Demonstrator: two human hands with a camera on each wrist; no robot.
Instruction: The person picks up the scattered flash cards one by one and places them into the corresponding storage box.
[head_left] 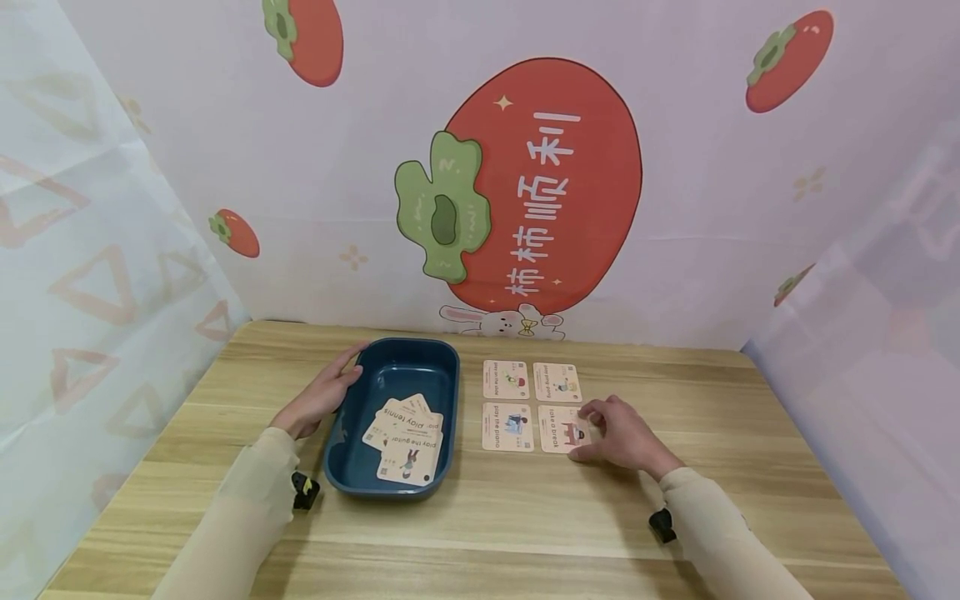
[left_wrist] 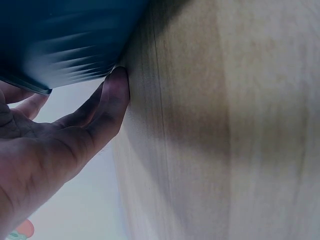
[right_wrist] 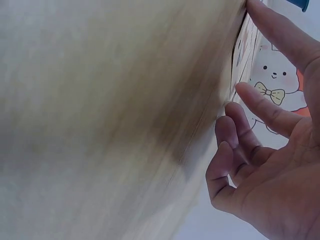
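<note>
The left hand (head_left: 318, 400) rests with relaxed, fairly straight fingers against the outer left wall of the blue tray (head_left: 352, 467), which holds a loose pile of cards (head_left: 405, 437) on the wooden table (head_left: 525, 517). The right hand (head_left: 618, 433) touches the "take a break" card (head_left: 561, 428), bottom right of 4 cards laid in a square just right of the tray; its thumb and forefinger seem to pinch the card's right edge, other fingers loosely curled. For a clean lift, I judge a fingertip should catch that free edge without nudging the neighbouring "play the piano" card (head_left: 507, 427), while the left hand steadies the tray.
</note>
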